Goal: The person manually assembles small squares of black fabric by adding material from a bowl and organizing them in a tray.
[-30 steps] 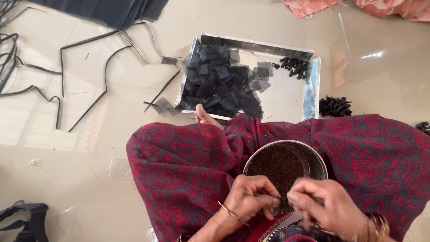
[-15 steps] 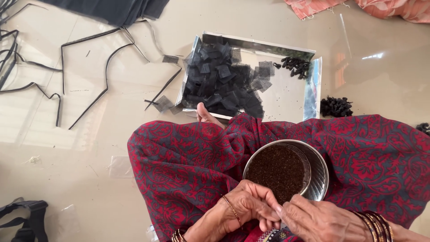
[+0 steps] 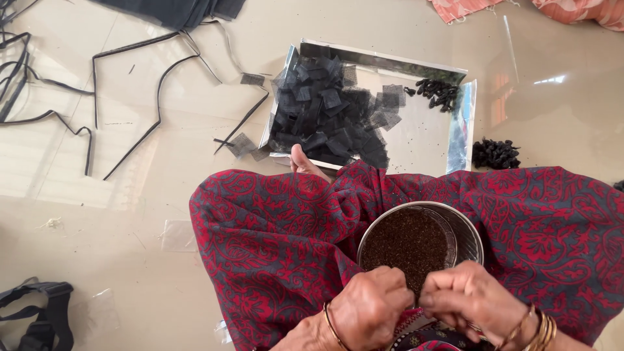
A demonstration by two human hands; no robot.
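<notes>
Black straps point(image 3: 97, 97): several thin strips, loose on the floor at far left; count unclear where they tangle.
Strap bundle point(image 3: 39, 312): one, near left corner.
Tray point(image 3: 458, 130): one, silver, rectangular, far centre; holds one heap of black mesh squares point(image 3: 325, 117) on its left and one small cluster of dark pieces point(image 3: 439, 94) at its far right.
Dark clump point(image 3: 495, 154): one, on the floor just right of the tray.
Metal bowl point(image 3: 468, 227): one, round, on the red patterned cloth point(image 3: 273, 234) over the lap; filled with dark fine grains point(image 3: 406, 247).
Left hand point(image 3: 370, 309): fingers curled shut, tips pressed together, at the bowl's near rim.
Right hand point(image 3: 471, 299): likewise curled, pinching; possibly something tiny between both hands, too small to tell.
Bowl to grip: just beyond both hands, touching or nearly so.
</notes>
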